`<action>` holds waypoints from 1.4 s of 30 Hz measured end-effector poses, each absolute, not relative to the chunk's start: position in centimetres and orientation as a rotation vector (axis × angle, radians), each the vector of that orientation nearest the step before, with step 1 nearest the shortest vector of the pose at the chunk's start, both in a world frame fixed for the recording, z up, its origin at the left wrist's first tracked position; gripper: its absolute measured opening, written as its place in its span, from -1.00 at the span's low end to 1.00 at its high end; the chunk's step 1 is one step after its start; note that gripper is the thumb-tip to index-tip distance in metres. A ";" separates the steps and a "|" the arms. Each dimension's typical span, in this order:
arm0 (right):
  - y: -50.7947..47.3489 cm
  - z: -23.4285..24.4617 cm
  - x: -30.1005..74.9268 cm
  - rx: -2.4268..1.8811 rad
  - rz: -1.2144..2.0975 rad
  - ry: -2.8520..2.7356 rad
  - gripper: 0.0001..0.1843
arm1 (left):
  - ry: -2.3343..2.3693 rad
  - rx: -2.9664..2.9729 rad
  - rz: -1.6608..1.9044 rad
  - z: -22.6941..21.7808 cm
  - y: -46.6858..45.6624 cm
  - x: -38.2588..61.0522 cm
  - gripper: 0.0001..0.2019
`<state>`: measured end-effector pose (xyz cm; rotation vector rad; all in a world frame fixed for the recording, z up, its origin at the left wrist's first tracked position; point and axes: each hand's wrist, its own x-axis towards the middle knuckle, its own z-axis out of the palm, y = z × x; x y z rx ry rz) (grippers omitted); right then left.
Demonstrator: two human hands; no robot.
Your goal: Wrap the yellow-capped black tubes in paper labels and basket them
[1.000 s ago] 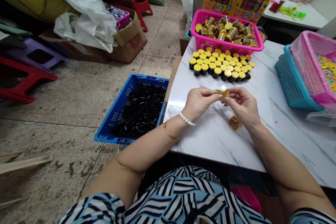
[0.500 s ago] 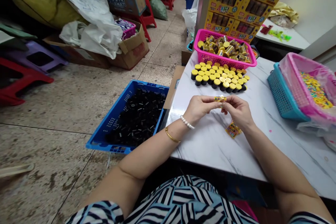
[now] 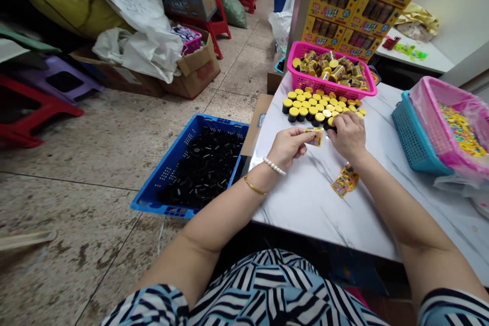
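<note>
1. Head view, centre of the frame: a small, flat, glossy yellow sticker (image 3: 315, 136) is pinched between thumb and fingertips of the left hand (image 3: 287, 146), just above the white marble-patterned tabletop (image 3: 305, 198).
2. The right hand (image 3: 349, 135) is laid at the near edge of the black capsules with yellow lids (image 3: 320, 108); its fingertips are curled onto one capsule of the front row, though whether it is truly gripped cannot be told.
3. The capsules are short cylinders, matt black with smooth round yellow tops, and are stood upright in tight rows just above the hands in the frame.
4. Behind the rows, at upper centre, a pink plastic lattice basket (image 3: 305, 81) is seen, heaped with labelled capsules lying at all angles.
5. A loose pile of printed labels (image 3: 345, 181) is left flat on the tabletop, just below the right hand.
6. At the right edge, a teal mesh basket (image 3: 411, 137) is nested under a pink one lined with clear film and filled with coloured sweets.
7. At centre left, on the speckled floor beside the table, a blue perforated crate (image 3: 160, 183) is filled with black cylinders.
8. At upper right, yellow cardboard display boxes (image 3: 344, 5) are stacked behind the pink basket.
</note>
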<state>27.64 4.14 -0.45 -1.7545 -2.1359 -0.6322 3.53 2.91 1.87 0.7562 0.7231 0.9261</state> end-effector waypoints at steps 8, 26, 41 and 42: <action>3.5 0.5 26.5 -1.775 -0.226 -1.970 -0.68 | 0.562 0.504 0.732 2.0 3.8 3.1 -0.89; -2.3 3.7 22.1 -1.237 0.960 -1.093 -0.72 | 0.504 0.357 0.700 1.9 4.0 3.3 -0.98; -3.5 4.1 23.7 -1.194 0.749 -1.357 -0.60 | 0.623 0.910 0.937 1.6 3.6 3.2 -0.36; -3.7 4.1 23.8 -1.188 0.749 -1.390 -0.58 | 0.531 0.952 0.875 1.6 3.6 3.2 -0.33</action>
